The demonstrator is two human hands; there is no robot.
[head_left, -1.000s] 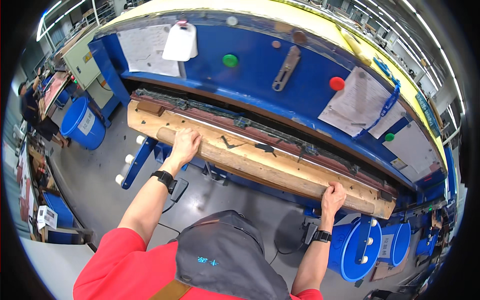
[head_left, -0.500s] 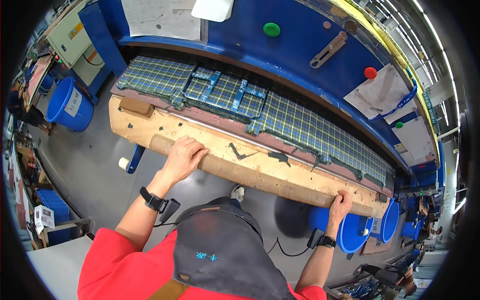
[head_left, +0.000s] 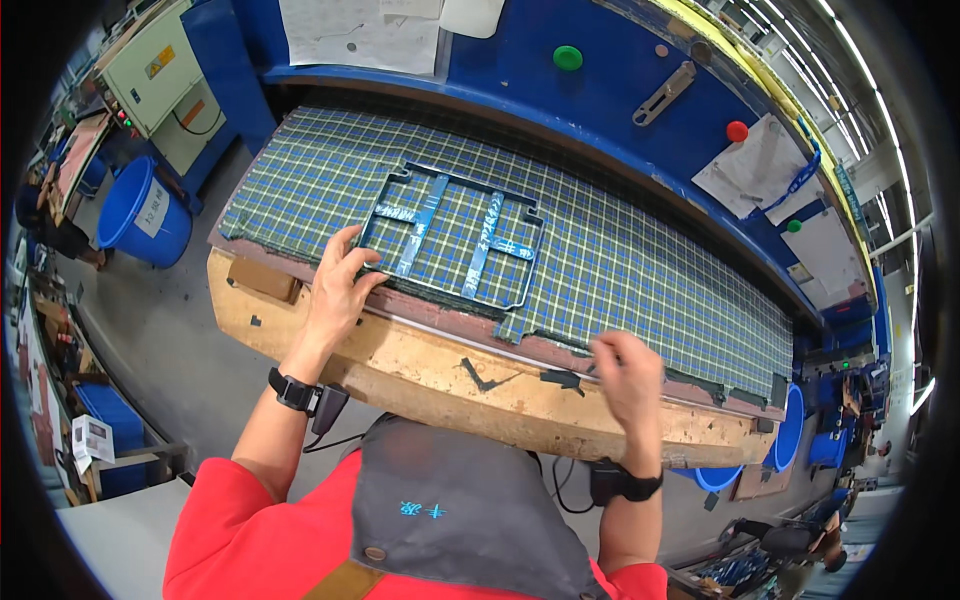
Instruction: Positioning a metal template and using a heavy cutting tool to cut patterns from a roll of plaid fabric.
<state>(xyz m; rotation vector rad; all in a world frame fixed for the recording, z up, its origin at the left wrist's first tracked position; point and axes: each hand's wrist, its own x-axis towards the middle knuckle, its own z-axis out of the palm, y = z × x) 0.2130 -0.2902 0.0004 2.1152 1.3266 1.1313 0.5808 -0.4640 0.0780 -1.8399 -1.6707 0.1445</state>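
Green, blue and yellow plaid fabric (head_left: 640,270) covers a wide flat bed. On it lies a dark rectangular metal cutting die (head_left: 447,291) with blue crossbars. My left hand (head_left: 335,290) is at the die's near left corner, its thumb and index finger apart around that corner; whether they press on it I cannot tell. My right hand (head_left: 630,380) is over the fabric's near edge, right of the die, with its fingers bent and smeared by motion. It is apart from the die, and whether it holds anything is hidden.
A wooden ledge (head_left: 420,365) runs along the near side, bearing a brown block (head_left: 262,277) and dark fabric scraps (head_left: 484,376). Behind the bed rises a blue machine panel (head_left: 520,85). Blue bins (head_left: 145,215) stand at the left and right.
The bed with the fabric and die has come nearer to me from under the blue panel. My hands have left the front bar; the left is at the die, the right above the fabric edge.
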